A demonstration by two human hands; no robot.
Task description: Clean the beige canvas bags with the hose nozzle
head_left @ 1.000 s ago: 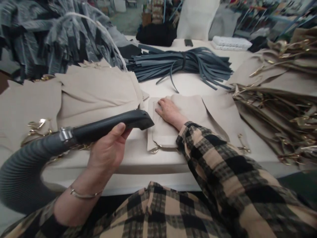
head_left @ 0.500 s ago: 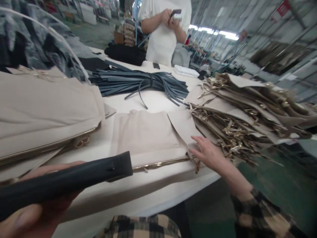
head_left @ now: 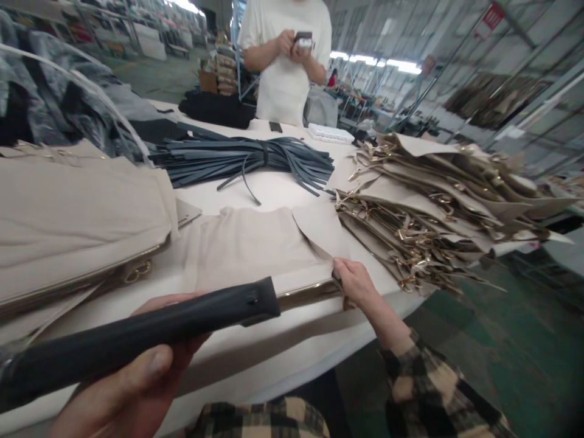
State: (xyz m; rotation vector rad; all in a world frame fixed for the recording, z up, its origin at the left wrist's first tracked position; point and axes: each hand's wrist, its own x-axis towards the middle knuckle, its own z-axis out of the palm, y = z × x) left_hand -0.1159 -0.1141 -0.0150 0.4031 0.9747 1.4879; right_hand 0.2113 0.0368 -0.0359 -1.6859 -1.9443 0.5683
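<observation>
My left hand (head_left: pixel 132 383) is wrapped around a long black bar (head_left: pixel 173 331), thumb on the near side and fingers behind. The bar has a squared end with a small raised mark. I cannot make out what kind of thing it is. A flat beige bag piece (head_left: pixel 255 243) with a gold zipper along its near edge lies in front of me. My right hand (head_left: pixel 358 281) is closed on its near right corner, beside a loose beige flap (head_left: pixel 319 228). The fingertips partly hide what is pinched there.
Beige bag pieces with gold hardware are heaped at the right (head_left: pixel 433 188), and another beige stack (head_left: pixel 86 219) stands at the left. A tied bundle of dark strips (head_left: pixel 246 159) lies behind. Across the white table (head_left: pixel 210 198) a person (head_left: pixel 285 67) holds a small device.
My right hand, open before, has closed on the corner of the beige bag piece. The black bar in my left hand has moved right, and the view has shifted slightly.
</observation>
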